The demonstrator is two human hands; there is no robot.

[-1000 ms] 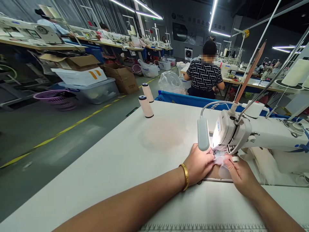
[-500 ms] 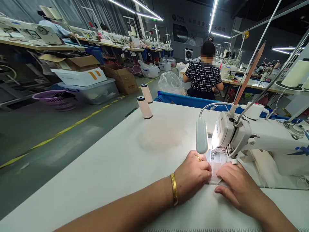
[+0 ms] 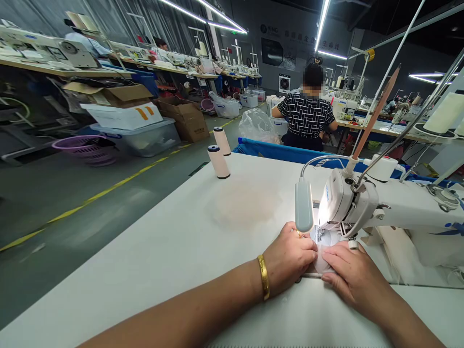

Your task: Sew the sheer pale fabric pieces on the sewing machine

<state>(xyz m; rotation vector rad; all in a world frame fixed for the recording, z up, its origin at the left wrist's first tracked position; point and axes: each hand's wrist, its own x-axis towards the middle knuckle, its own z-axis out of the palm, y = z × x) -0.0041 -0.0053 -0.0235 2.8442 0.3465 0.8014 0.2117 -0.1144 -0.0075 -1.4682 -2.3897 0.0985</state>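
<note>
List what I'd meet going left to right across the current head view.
Purple basket → brown cardboard box on the floor → pink thread spools → gold bangle → left hand → sheer pale fabric → right hand → cream thread cone.

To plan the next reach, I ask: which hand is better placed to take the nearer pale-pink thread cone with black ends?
Probably the left hand, which lies nearer that thread cone. The right hand is farther from it, across the sheer whitish fabric and near the white sewing machine.
</note>
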